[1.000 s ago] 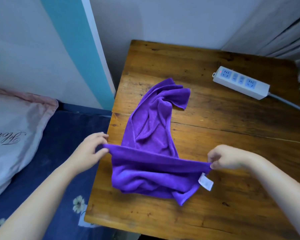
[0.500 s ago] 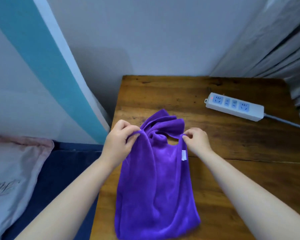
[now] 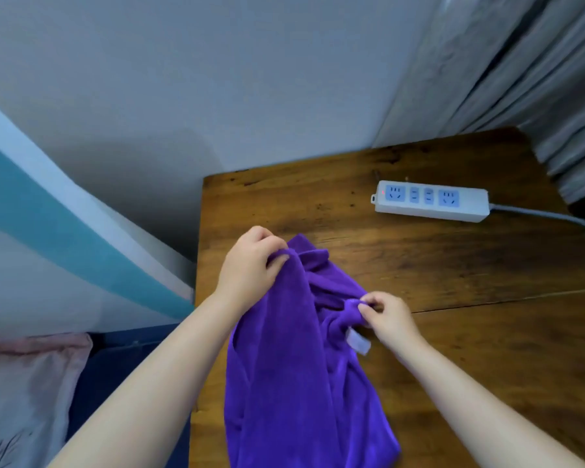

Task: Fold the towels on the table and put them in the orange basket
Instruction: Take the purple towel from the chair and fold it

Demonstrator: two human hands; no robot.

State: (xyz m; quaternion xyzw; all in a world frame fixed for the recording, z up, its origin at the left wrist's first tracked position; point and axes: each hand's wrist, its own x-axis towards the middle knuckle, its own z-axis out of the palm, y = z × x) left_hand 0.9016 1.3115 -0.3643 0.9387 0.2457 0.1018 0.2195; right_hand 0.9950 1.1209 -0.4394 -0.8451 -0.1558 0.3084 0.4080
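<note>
On the near left part of the wooden table [image 3: 453,332] lies the purple towel [image 3: 301,383], bunched lengthwise and running off the near edge. Left hand [image 3: 250,268] grips its far left corner; right hand [image 3: 387,315] pinches a fold just above the white label [image 3: 358,342]. Half a second ago the hands were level and closer together; now the right sits nearer than the left. At the far right lies a white power strip [image 3: 429,201].
</note>
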